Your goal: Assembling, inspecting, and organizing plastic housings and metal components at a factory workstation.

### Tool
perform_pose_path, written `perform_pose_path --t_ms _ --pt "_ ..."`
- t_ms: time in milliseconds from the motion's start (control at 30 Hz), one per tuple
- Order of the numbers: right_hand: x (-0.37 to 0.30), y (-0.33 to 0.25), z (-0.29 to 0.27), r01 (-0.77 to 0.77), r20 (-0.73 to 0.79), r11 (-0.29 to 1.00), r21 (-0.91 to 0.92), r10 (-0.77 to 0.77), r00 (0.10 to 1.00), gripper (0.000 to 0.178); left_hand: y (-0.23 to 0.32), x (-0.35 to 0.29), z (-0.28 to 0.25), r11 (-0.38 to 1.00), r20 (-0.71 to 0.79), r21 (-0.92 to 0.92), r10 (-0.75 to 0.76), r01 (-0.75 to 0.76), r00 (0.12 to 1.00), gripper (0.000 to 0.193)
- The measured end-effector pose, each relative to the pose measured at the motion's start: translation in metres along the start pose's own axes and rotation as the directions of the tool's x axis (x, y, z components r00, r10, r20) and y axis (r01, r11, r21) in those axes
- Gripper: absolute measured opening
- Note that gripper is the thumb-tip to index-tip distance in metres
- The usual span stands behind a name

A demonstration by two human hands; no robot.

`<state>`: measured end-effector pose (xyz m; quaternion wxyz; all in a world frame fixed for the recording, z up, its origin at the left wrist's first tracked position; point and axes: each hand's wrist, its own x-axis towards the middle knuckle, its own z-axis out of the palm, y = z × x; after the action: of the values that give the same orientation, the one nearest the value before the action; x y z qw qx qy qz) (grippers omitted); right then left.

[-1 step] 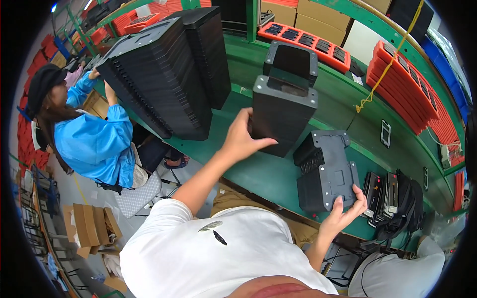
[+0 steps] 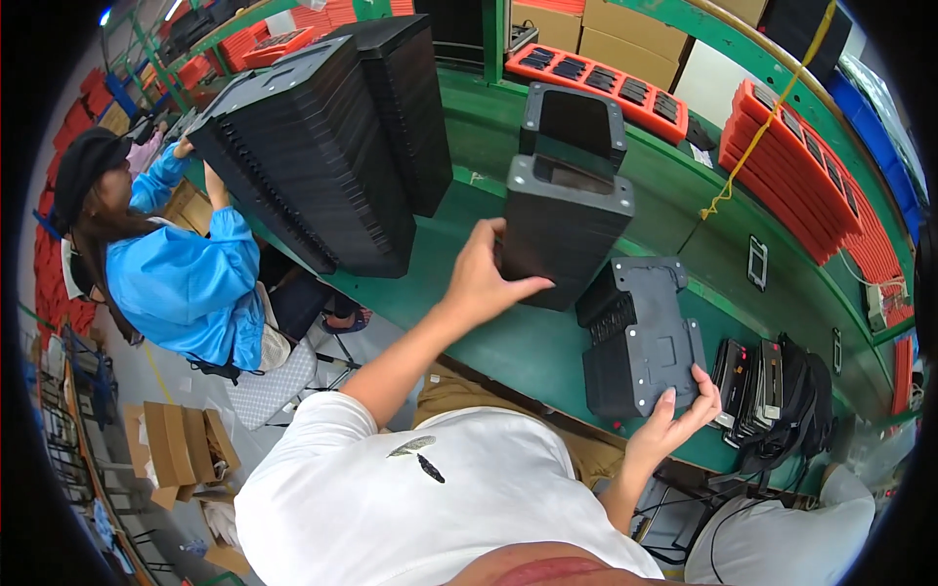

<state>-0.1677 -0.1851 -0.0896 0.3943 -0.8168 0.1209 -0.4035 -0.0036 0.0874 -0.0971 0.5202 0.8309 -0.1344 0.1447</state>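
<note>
My left hand [image 2: 481, 278] wraps the left corner of a stack of black plastic trays [image 2: 565, 239], its thumb along the near face and its fingers round the side. Just behind stands another black stack [image 2: 613, 127] with an opening in its top. On the right, my right hand [image 2: 681, 405] grips the near right edge of a shorter dark grey stack of notched trays [image 2: 660, 350], with small round silver spots at its corners. Its thumb lies on top; the undersides of the fingers are partly hidden.
Tall black stacks [image 2: 322, 146] rise at the left of the green bench [image 2: 479, 337]. Red-orange trays [image 2: 782, 176] line the back shelf, with a yellow string [image 2: 752, 146] hanging there. Black devices with cables [image 2: 757, 391] sit at right. A co-worker in blue [image 2: 186, 283] sits at left.
The near black stack has shifted slightly to the right, and my left hand has moved right with it. My right hand and the grey stack are almost unmoved.
</note>
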Motion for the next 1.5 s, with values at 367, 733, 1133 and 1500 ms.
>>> perform_pose_path --t_ms 367,733,1133,1500 --pt "0.020 -0.067 0.020 0.423 0.179 0.905 0.037 -0.423 0.888 0.062 0.020 0.006 0.093 0.970 -0.197 0.148 0.220 -0.193 0.956 0.075" --pt "0.070 -0.105 0.112 0.075 0.353 0.968 -0.239 0.015 0.936 0.109 -0.068 0.104 0.059 0.768 -0.105 -0.605 -0.336 0.208 0.936 0.063" --pt "0.019 -0.051 0.164 0.115 0.172 0.983 0.141 -0.139 0.975 0.088 -0.039 0.013 0.021 0.900 -0.330 -0.428 -0.069 -0.085 0.941 0.068" --pt "0.002 -0.024 0.223 -0.371 0.383 0.755 0.541 0.171 0.908 0.092 -0.029 -0.076 -0.070 0.994 0.015 -0.006 0.112 -0.112 0.994 0.056"
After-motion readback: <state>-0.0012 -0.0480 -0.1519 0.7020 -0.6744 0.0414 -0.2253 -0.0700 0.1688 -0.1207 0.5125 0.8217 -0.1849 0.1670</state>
